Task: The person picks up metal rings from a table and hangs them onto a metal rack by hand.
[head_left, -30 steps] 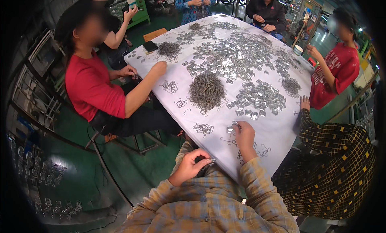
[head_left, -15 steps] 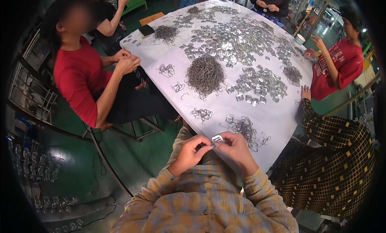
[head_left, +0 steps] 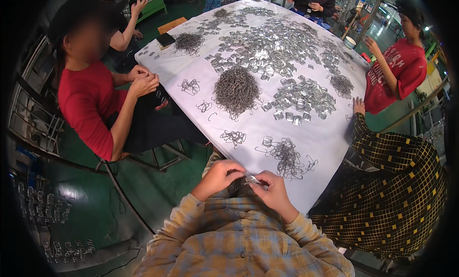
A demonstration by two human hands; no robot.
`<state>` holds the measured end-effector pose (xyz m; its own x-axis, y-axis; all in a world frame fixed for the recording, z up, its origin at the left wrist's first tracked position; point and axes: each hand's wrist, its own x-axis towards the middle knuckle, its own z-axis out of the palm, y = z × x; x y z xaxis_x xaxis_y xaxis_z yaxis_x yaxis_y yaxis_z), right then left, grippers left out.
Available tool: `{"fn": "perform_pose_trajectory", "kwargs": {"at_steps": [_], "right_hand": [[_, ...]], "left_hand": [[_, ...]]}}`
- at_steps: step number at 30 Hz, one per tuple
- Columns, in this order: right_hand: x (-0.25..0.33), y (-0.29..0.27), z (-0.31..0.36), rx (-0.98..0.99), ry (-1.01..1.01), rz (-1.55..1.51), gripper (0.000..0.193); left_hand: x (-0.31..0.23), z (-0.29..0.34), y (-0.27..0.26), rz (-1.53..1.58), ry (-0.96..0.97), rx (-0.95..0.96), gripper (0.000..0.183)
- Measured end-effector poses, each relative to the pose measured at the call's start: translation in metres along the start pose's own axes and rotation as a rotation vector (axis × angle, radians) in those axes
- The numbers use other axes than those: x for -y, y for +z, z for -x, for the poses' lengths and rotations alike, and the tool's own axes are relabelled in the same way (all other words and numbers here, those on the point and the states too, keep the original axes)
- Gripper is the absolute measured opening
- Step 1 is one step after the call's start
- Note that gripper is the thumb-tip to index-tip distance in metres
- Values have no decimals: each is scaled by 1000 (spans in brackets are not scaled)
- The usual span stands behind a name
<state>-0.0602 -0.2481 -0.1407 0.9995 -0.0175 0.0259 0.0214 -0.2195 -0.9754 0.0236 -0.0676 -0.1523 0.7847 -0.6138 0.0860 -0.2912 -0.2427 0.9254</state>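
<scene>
Just off the table's near edge, my right hand (head_left: 273, 187) pinches a small silvery metal buckle (head_left: 253, 179) between thumb and fingers. My left hand (head_left: 219, 177) is closed, its fingertips meeting the buckle's upper left end; what they pinch there is too small to make out. On the white-covered table (head_left: 306, 181), a small heap of bent wire hooks (head_left: 288, 157) lies beyond my right hand, with a single buckle (head_left: 267, 141) beside it. A smaller cluster of wire hooks (head_left: 233, 138) lies beyond my left hand.
Farther up are a tall hook pile (head_left: 236, 91) and many loose buckles (head_left: 303, 97). A person in red (head_left: 91, 105) sits at left, another (head_left: 399, 69) at right. Close on my right, a person in a black-and-yellow checked top (head_left: 401, 181) rests a hand on the table.
The buckle has tilted flatter and sits lower between my hands. My left fingertips have risen to its upper end, and my right hand has shifted slightly down. The whole view has shifted a little.
</scene>
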Motion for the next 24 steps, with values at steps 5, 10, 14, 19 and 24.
{"fn": "perform_pose_trajectory", "kwargs": {"at_steps": [5, 10, 14, 19, 24], "right_hand": [[-4, 2, 6, 18, -18, 52, 13], [-9, 5, 12, 51, -56, 80, 14], [-5, 4, 11, 82, -34, 132, 16], [-6, 6, 9, 64, -22, 152, 18], [-7, 8, 10, -12, 42, 145, 19]], "left_hand": [[19, -45, 28, -569, 384, -156, 6], [29, -75, 57, -897, 486, -166, 6], [26, -82, 64, -1069, 457, -75, 5], [21, -82, 52, -884, 426, -80, 5], [-10, -52, 28, -283, 142, -148, 5]]}}
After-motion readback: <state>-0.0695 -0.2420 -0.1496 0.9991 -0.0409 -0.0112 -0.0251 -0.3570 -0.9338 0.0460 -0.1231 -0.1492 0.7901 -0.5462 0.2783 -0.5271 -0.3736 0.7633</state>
